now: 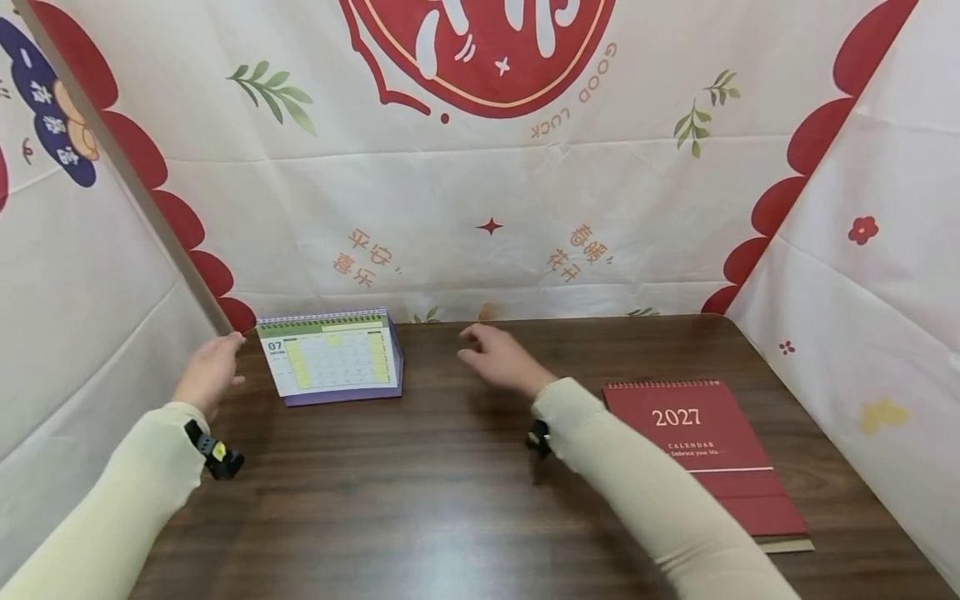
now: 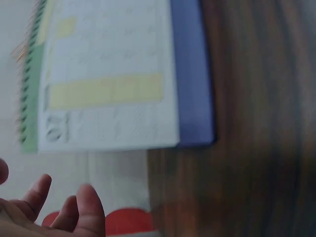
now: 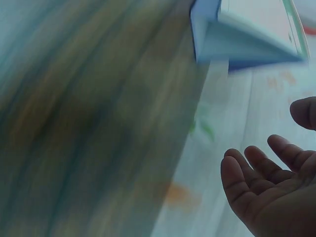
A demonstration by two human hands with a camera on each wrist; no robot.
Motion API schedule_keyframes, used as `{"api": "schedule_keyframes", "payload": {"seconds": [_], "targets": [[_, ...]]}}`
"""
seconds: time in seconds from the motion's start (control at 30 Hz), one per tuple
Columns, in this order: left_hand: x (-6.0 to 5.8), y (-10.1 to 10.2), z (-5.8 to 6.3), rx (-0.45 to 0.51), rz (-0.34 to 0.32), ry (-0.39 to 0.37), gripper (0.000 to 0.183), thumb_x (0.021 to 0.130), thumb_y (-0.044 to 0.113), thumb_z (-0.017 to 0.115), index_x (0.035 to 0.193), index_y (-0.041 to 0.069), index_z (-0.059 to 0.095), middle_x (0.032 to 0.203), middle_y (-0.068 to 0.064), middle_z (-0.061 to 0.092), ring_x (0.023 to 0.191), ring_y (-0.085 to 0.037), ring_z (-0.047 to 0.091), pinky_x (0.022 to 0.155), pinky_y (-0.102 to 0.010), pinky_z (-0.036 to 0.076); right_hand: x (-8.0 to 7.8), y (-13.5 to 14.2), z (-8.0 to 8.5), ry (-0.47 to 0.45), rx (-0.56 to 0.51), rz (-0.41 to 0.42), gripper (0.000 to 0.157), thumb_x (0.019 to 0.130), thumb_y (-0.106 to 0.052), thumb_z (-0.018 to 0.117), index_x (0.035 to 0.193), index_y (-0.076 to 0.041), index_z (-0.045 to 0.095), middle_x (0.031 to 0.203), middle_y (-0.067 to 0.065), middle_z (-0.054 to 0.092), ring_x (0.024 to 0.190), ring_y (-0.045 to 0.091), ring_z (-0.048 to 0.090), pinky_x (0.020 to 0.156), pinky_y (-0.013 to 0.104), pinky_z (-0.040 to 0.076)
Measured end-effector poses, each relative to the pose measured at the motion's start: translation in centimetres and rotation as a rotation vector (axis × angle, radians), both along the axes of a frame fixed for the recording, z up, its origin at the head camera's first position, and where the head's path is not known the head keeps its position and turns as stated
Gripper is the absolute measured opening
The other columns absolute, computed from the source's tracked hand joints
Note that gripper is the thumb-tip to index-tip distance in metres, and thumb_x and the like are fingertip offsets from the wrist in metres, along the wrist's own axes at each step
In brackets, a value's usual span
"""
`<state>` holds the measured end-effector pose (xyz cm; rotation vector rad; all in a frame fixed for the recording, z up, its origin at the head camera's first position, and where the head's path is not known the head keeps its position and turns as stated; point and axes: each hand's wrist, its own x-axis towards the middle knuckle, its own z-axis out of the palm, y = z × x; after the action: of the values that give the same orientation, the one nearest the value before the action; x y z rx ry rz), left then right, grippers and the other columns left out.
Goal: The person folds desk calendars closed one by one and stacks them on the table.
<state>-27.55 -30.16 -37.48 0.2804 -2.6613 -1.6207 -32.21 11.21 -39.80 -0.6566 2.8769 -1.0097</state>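
Observation:
A spiral-bound desk calendar (image 1: 337, 358) stands upright like a tent near the back left of the table, its page marked 07. Just left of it is my left hand (image 1: 210, 372), apart from the calendar; the left wrist view shows its loosely bent fingers (image 2: 90, 212) with nothing in them. My right hand (image 1: 498, 358) hovers over the table to the calendar's right, with a gap between them. In the right wrist view its fingers (image 3: 237, 180) are spread and hold nothing, while the calendar's folded side (image 3: 237, 42) shows above.
A red 2027 calendar (image 1: 712, 442) lies flat at the right, partly covered by my right forearm. Printed cloth (image 1: 465, 192) hangs behind and on both sides of the dark wooden table (image 1: 420, 483). Each wrist carries a small black camera (image 1: 215, 450).

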Motion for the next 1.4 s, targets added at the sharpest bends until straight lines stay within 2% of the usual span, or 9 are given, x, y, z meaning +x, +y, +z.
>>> {"api": "schedule_keyframes", "payload": {"seconds": [0.13, 0.3, 0.4, 0.5, 0.63, 0.8, 1.03, 1.27, 1.4], "targets": [[0.1, 1.2, -1.4, 0.081, -0.022, -0.040, 0.059, 0.098, 0.034, 0.016, 0.143, -0.005, 0.016, 0.145, -0.028, 0.018, 0.129, -0.042, 0.023, 0.089, -0.045, 0.043, 0.4, -4.6, -0.8, -0.085, -0.070, 0.033, 0.040, 0.093, -0.036, 0.052, 0.127, -0.014, 0.050, 0.121, 0.005, 0.056, 0.107, 0.017, 0.054, 0.086, 0.035, 0.045], [0.1, 2.3, -2.4, 0.041, 0.031, -0.054, 0.062, 0.097, 0.040, 0.025, 0.143, -0.002, 0.019, 0.142, -0.026, 0.026, 0.124, -0.039, 0.031, 0.090, -0.047, 0.041, 1.0, -8.3, -1.7, -0.186, -0.212, -0.020, 0.046, 0.093, -0.035, 0.053, 0.132, -0.013, 0.045, 0.127, 0.004, 0.053, 0.111, 0.014, 0.052, 0.088, 0.032, 0.044], [-0.2, 2.8, -2.9, -0.005, 0.048, -0.024, 0.065, 0.097, 0.042, 0.031, 0.142, -0.004, 0.022, 0.139, -0.027, 0.031, 0.122, -0.038, 0.034, 0.096, -0.052, 0.034, 0.9, -9.6, -2.4, -0.221, -0.293, -0.063, 0.049, 0.093, -0.034, 0.052, 0.136, -0.013, 0.040, 0.130, 0.004, 0.051, 0.113, 0.013, 0.051, 0.090, 0.032, 0.043], [-0.7, 3.1, -3.5, 0.002, 0.063, 0.019, 0.062, 0.097, 0.038, 0.036, 0.141, -0.006, 0.024, 0.135, -0.027, 0.037, 0.120, -0.035, 0.038, 0.097, -0.050, 0.033, 0.6, -10.7, -2.8, -0.229, -0.334, -0.091, 0.048, 0.094, -0.033, 0.050, 0.137, -0.014, 0.039, 0.127, 0.002, 0.052, 0.110, 0.010, 0.051, 0.088, 0.031, 0.044], [-1.3, 3.3, -4.4, -0.031, 0.087, 0.068, 0.056, 0.097, 0.035, 0.040, 0.136, -0.004, 0.033, 0.126, -0.025, 0.047, 0.108, -0.028, 0.047, 0.085, -0.034, 0.042, 0.7, -11.8, -2.5, -0.217, -0.319, -0.111, 0.044, 0.095, -0.029, 0.049, 0.135, -0.014, 0.041, 0.119, 0.000, 0.055, 0.100, 0.007, 0.053, 0.082, 0.027, 0.045], [-1.7, 3.0, -5.3, -0.118, 0.093, 0.116, 0.047, 0.097, 0.032, 0.040, 0.128, -0.003, 0.041, 0.115, -0.022, 0.054, 0.094, -0.022, 0.050, 0.069, -0.020, 0.040, 1.2, -12.7, -2.0, -0.144, -0.242, -0.122, 0.036, 0.096, -0.026, 0.049, 0.128, -0.011, 0.046, 0.109, -0.001, 0.058, 0.085, 0.007, 0.054, 0.072, 0.025, 0.045], [-1.8, 3.0, -5.6, -0.144, 0.063, 0.109, 0.044, 0.099, 0.030, 0.038, 0.128, -0.004, 0.040, 0.113, -0.024, 0.055, 0.094, -0.025, 0.052, 0.068, -0.023, 0.041, 1.7, -13.5, -2.8, -0.034, -0.129, -0.206, 0.016, 0.095, -0.028, 0.051, 0.103, -0.014, 0.053, 0.071, -0.004, 0.055, 0.058, 0.011, 0.048, 0.051, 0.025, 0.039], [-2.3, 3.9, -5.7, -0.112, 0.090, 0.120, 0.044, 0.099, 0.029, 0.036, 0.131, -0.003, 0.038, 0.115, -0.022, 0.052, 0.099, -0.027, 0.049, 0.076, -0.033, 0.041, 2.4, -13.2, -2.9, 0.023, -0.066, -0.209, 0.014, 0.095, -0.030, 0.050, 0.094, -0.016, 0.049, 0.061, 0.000, 0.050, 0.051, 0.014, 0.044, 0.047, 0.027, 0.035], [-2.7, 3.6, -5.9, -0.065, 0.037, 0.116, 0.045, 0.100, 0.028, 0.032, 0.133, -0.004, 0.034, 0.121, -0.026, 0.048, 0.106, -0.033, 0.046, 0.086, -0.042, 0.038, 3.1, -13.3, -3.0, 0.014, -0.035, -0.185, 0.016, 0.095, -0.032, 0.049, 0.095, -0.016, 0.048, 0.057, 0.001, 0.049, 0.046, 0.014, 0.042, 0.044, 0.027, 0.034]]}}
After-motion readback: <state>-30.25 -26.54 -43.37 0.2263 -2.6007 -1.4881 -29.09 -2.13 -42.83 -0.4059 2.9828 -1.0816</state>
